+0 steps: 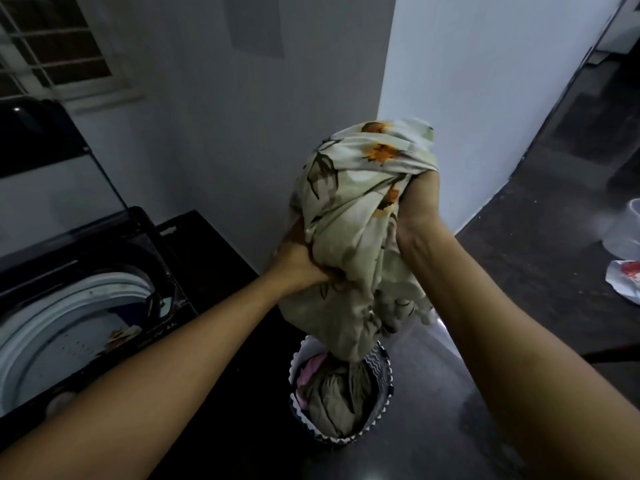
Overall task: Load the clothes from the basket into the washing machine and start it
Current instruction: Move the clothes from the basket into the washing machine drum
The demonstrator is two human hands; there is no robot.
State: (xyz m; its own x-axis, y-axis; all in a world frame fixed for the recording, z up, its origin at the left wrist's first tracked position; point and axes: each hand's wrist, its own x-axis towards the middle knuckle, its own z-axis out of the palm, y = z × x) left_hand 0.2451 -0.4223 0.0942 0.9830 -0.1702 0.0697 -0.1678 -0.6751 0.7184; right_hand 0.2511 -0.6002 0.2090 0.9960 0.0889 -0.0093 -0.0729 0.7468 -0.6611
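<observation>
Quick count: two hands, one big floral sheet, one basket, one washing machine

Both hands are on the floral sheet [360, 209], a cream cloth with orange flowers, bunched up in the middle of the frame. The left hand [299, 261] has its fingers curled into the lower left of the bundle. The right hand [417, 209] grips it higher up on the right side, fingers buried in the folds. The sheet hangs down from there and its bottom end reaches the mouth of the basket [382, 367], which sits on the dark floor at bottom centre.

Inside the basket I can make out two things: a pink garment [311, 370] on the left side and a greyish-beige cloth [336, 393] filling most of the rest.

The washing machine [166, 271] is a top loader at the left edge of the frame, well apart from the bundle. Its lid [38, 147] is tipped up and open, and the white drum [45, 334] is showing. There's a bit of patterned fabric down in the drum, but it's too small to tell what it is.

Other bits: one window [52, 46] at upper left, one clear plastic tub [627, 230] and one crumpled white and red bag [623, 282] on the floor at the right edge
</observation>
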